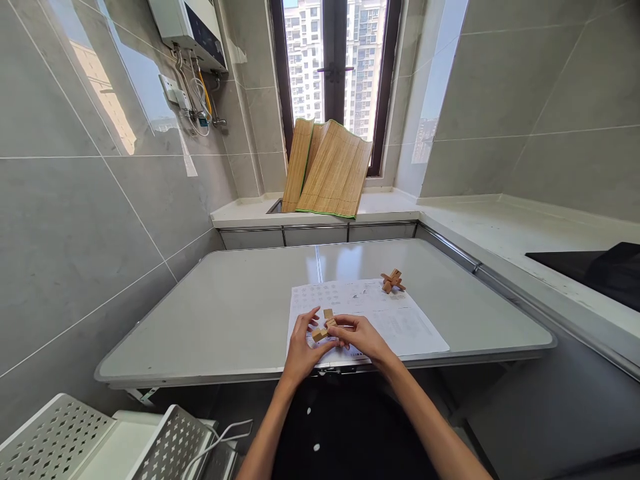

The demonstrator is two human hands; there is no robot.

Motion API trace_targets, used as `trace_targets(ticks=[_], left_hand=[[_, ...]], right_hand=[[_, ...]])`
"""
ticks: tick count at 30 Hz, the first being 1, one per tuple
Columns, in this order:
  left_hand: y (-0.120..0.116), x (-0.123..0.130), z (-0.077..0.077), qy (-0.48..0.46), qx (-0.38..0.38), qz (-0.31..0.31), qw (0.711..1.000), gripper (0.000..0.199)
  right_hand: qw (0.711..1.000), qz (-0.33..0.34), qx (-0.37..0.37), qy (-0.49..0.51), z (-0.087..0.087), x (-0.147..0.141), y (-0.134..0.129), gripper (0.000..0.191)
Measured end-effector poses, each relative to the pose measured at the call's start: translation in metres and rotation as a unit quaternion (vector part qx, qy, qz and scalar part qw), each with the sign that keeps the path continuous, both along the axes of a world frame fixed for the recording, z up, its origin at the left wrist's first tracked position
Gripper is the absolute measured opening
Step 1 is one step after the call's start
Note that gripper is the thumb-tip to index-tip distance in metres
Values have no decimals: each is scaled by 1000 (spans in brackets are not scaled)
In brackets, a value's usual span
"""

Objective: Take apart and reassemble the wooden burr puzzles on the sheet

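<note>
Light wooden puzzle pieces (pixel 320 334) with notched, blocky shapes lie between my two hands above a printed sheet. My right hand (pixel 361 338) is closed, its thumb and fingers pinching one of these wooden pieces. Around the left side of the pieces curves my left hand (pixel 300 352), fingers apart and thumb reaching toward the right fingertips. Whether the left thumb touches wood is hard to see. The printed paper sheet (pixel 400 327) lies flat under both hands. On its far right corner rests a darker, interlocked wooden puzzle (pixel 393 281).
The white folding table (pixel 225 313) has its front edge close to my body. Behind it, a bamboo mat (pixel 334 170) leans at the window on a white counter (pixel 480 220). Perforated white baskets (pixel 55 433) and a cable (pixel 220 437) are at lower left.
</note>
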State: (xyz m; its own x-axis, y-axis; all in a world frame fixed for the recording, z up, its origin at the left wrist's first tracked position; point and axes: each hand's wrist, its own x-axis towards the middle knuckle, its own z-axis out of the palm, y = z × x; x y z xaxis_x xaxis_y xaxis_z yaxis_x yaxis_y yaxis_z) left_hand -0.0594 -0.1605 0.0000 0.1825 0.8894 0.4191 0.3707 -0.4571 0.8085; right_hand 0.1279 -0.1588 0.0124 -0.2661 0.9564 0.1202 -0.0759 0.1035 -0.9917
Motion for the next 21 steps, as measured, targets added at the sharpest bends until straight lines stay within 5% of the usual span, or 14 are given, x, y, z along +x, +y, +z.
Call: trace_targets(ticks=[7, 15, 21], left_hand=[[1, -3, 1, -35, -81, -40, 995, 38], [2, -4, 8, -56, -104, -83, 989, 41], [8, -5, -3, -93, -101, -59, 989, 40]], right_hand=[[997, -75, 27, -7, -9, 6, 6, 47], [992, -103, 60, -32, -8, 2, 4, 43], [983, -166, 80, -3, -9, 5, 0, 39]])
